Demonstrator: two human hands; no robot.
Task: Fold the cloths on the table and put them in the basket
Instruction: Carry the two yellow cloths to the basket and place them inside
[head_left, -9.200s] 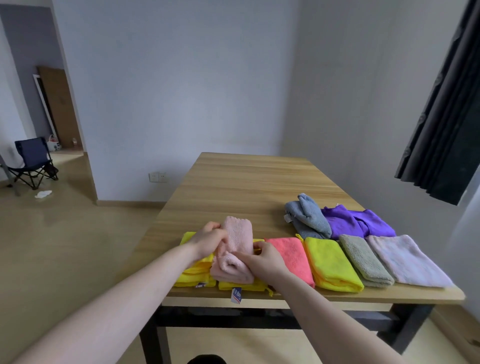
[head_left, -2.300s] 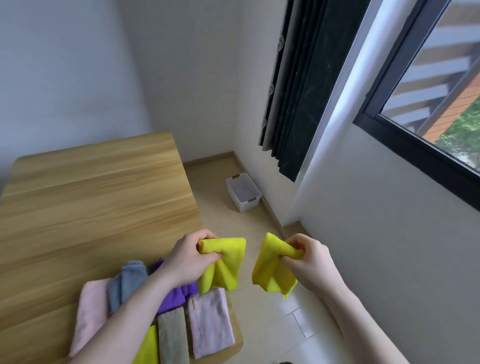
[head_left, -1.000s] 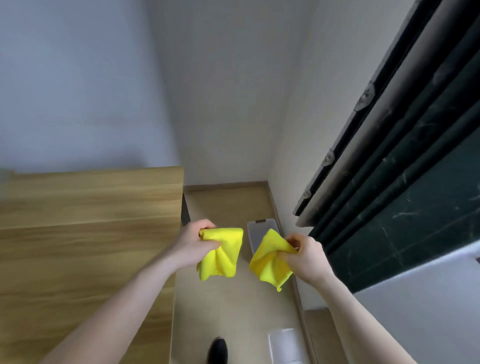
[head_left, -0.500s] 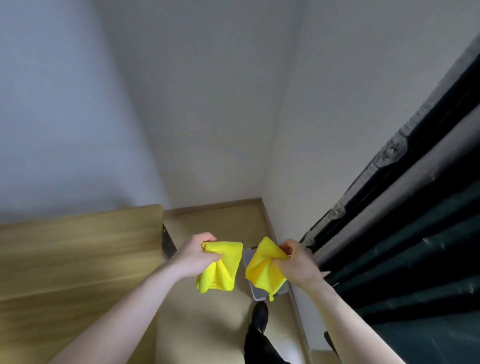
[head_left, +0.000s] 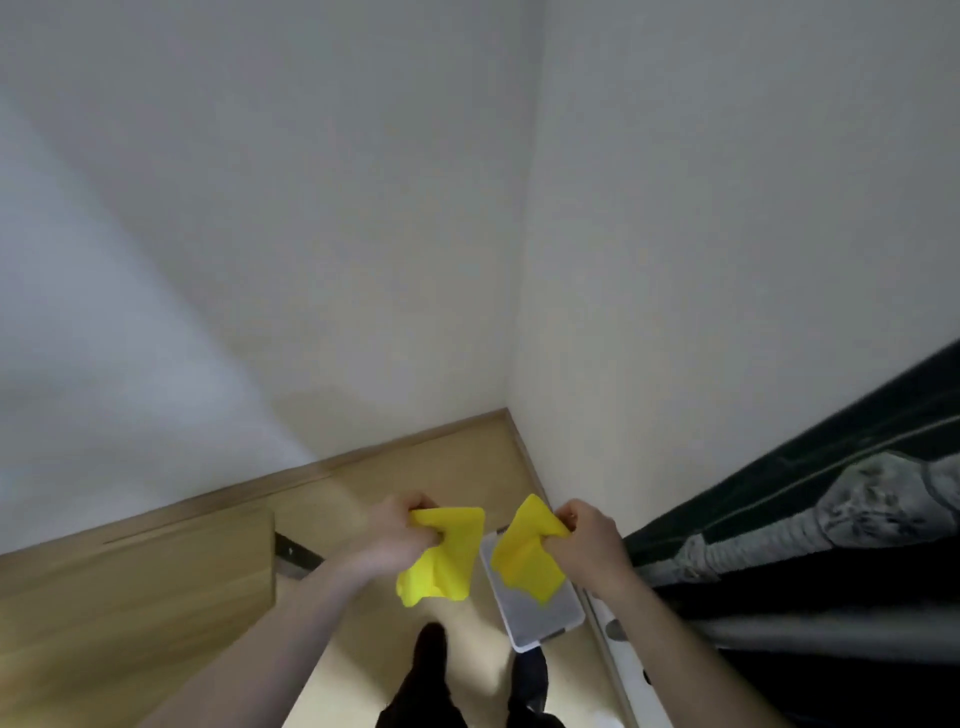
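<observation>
While one basket (head_left: 540, 613) sits below, left hand (head_left: 400, 535) and right hand (head_left: 587, 540) each pinch one yellow cloth (head_left: 441, 561)

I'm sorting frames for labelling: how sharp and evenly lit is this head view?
Head view: soft motion blur throughout, so the edges of the yellow cloths and the basket are smeared. Wide-angle bending tilts the wall corner and the table. Light is flat and even, no glare; the curtain at right is very dark.

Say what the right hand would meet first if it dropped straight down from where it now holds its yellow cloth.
Probably the white basket on the floor: the right hand and its yellow cloth appear above it, though depth is unclear in this single view.
</observation>
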